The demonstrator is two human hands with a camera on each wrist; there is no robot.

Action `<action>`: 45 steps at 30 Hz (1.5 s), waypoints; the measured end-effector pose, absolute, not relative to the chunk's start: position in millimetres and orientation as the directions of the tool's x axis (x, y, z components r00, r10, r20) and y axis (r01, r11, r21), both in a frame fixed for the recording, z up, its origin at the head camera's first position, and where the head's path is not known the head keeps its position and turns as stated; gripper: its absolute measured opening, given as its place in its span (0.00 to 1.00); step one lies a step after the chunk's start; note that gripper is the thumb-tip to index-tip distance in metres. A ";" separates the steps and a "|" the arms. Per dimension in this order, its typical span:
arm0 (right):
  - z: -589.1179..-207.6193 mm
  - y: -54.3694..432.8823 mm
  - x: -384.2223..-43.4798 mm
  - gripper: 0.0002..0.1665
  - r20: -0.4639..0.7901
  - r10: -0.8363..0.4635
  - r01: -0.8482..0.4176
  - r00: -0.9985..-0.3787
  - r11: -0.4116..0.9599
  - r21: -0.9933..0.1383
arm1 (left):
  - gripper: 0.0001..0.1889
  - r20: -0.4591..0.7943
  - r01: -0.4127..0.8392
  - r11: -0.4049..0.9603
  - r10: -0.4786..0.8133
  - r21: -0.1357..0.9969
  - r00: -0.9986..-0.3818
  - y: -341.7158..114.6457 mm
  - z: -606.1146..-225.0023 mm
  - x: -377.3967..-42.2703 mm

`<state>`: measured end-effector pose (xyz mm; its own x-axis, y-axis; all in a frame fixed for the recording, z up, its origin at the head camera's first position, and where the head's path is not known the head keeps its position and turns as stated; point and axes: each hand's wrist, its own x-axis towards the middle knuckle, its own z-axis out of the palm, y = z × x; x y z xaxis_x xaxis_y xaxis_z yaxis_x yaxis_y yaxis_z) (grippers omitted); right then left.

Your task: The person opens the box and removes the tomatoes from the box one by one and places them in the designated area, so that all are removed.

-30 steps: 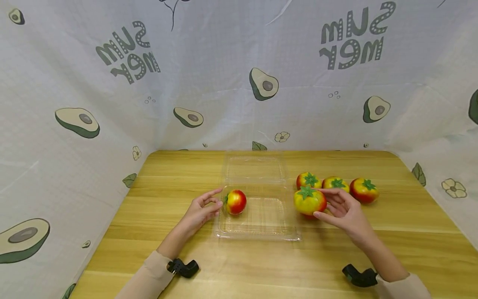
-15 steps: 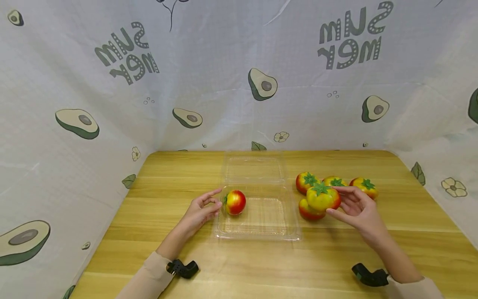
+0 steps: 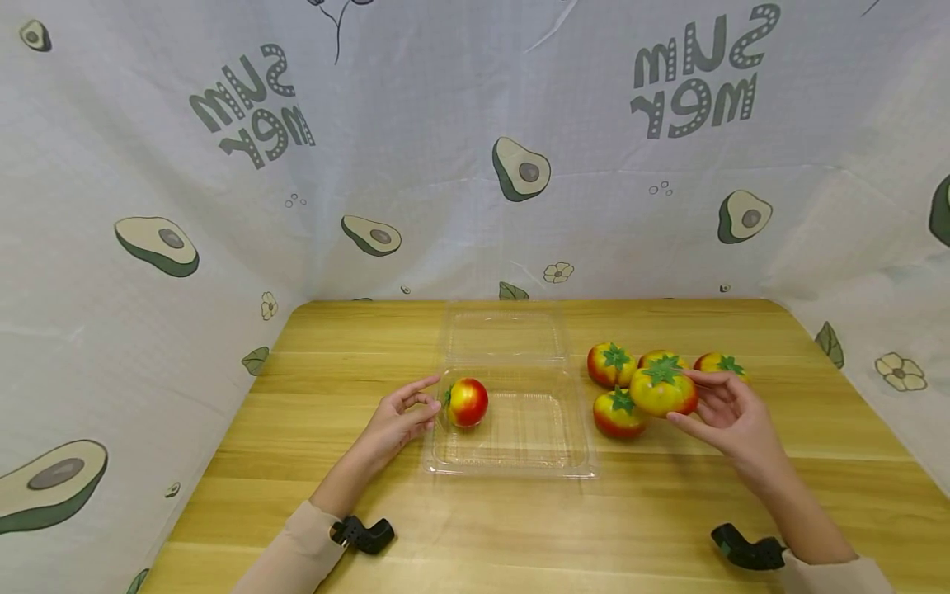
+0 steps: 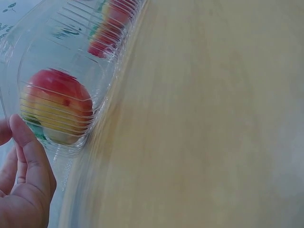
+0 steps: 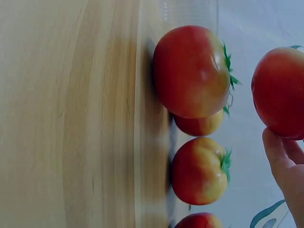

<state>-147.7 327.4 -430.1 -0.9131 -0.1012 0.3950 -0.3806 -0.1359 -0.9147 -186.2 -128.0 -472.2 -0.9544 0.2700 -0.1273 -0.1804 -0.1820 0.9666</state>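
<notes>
A clear plastic clamshell container (image 3: 512, 470) lies on the table with its lid (image 3: 506, 334) folded back. One red and yellow tomato (image 3: 469, 403) rests on its side in the container's left part. My left hand (image 3: 393, 419) pinches the container's left rim between thumb and fingers, close to that tomato (image 4: 57, 104). To the right, my right hand (image 3: 731, 417) holds another tomato (image 3: 660, 391) by its right side, green stem end up. That held tomato (image 5: 280, 92) is raised off the table in the right wrist view, above the loose ones.
Several tomatoes stand on the table right of the container: a front one (image 3: 618, 415), a back left one (image 3: 610, 365) and a right one (image 3: 716, 363), with another partly hidden behind the held tomato. A printed cloth (image 3: 445, 165) hangs behind the wooden table (image 3: 505, 528).
My right hand has moved right with the tomato, away from the container's right edge, uncovering the front tomato on the table. The left hand stays at the rim.
</notes>
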 end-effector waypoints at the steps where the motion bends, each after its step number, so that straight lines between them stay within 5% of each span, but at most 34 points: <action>1: -430.5 328.4 -147.7 0.34 0.394 -0.099 -0.380 -0.914 -0.135 -0.915 | 0.30 -0.129 -0.182 -0.182 0.270 0.966 -0.954 -128.0 -472.2 -186.2; 25: -437.9 345.7 -150.8 0.34 0.352 -0.092 -0.326 -0.931 -0.217 -0.920 | 0.30 -0.144 -0.195 -0.176 0.268 0.965 -0.953 -127.1 -468.8 -185.0; 45: -453.6 357.9 -155.6 0.33 0.271 -0.057 -0.260 -0.961 -0.158 -0.953 | 0.30 -0.144 -0.195 -0.176 0.269 0.965 -0.952 -126.3 -467.7 -184.8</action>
